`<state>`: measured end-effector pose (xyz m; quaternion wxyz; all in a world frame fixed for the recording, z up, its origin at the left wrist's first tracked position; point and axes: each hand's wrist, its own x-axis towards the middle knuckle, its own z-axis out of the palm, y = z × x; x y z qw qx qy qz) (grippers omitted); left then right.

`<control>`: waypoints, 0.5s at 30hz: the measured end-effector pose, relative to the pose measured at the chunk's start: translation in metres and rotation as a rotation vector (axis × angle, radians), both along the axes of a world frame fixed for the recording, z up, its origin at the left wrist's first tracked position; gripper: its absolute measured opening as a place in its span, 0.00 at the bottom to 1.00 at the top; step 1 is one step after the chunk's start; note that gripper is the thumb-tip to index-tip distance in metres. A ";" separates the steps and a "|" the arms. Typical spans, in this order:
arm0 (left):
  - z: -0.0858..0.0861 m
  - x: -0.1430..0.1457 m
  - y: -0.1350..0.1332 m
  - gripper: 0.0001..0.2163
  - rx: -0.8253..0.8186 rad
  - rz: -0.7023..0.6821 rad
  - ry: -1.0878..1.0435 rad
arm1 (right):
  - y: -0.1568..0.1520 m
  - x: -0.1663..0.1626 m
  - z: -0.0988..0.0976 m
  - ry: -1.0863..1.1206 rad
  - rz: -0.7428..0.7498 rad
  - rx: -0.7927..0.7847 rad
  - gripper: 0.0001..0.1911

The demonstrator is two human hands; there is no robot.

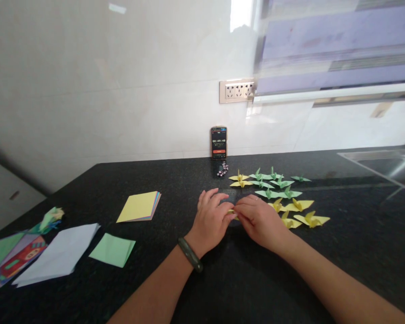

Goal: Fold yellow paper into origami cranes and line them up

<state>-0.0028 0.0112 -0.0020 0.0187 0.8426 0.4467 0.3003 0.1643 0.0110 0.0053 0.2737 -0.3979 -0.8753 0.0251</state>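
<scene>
My left hand [211, 217] and my right hand [256, 218] meet on the black countertop [222, 283], both pinching a small folded yellow paper piece [232, 211] that is mostly hidden between the fingertips. The left wrist wears a dark bracelet [190, 254]. Just beyond and to the right of the hands lie several finished paper cranes, green ones [273, 184] and yellow ones [299, 213]. A stack of square coloured paper [140, 206] with a yellow sheet on top lies to the left of my left hand.
A phone [219, 141] showing a timer leans on the tiled wall, a small beaded item [222, 169] before it. At far left lie a green folded sheet [112, 249], white paper [59, 256], a paper packet [13, 261] and crumpled scraps [52, 217]. A sink [388, 164] is at right.
</scene>
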 end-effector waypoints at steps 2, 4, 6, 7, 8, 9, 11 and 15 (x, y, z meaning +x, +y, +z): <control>0.000 0.000 0.000 0.11 0.017 0.003 0.019 | -0.001 0.000 0.001 -0.022 0.010 0.015 0.11; 0.001 -0.001 0.001 0.10 0.034 0.004 0.036 | -0.001 -0.001 0.002 -0.028 0.018 0.024 0.12; 0.003 -0.002 0.000 0.11 0.049 0.004 0.059 | -0.002 -0.001 0.003 -0.022 0.020 0.020 0.12; 0.004 -0.002 0.000 0.11 0.057 0.004 0.073 | -0.003 -0.001 0.003 -0.016 0.019 0.013 0.12; 0.005 -0.003 0.000 0.11 0.065 0.003 0.089 | -0.003 -0.002 0.003 -0.007 0.017 0.005 0.12; 0.006 -0.003 -0.001 0.11 0.075 0.003 0.102 | -0.003 -0.002 0.004 0.003 0.018 -0.003 0.12; 0.008 -0.003 -0.002 0.11 0.092 -0.001 0.127 | -0.004 -0.002 0.004 0.024 0.021 -0.016 0.12; 0.008 -0.005 -0.001 0.10 0.120 0.007 0.148 | -0.003 0.001 0.005 0.068 0.025 -0.010 0.12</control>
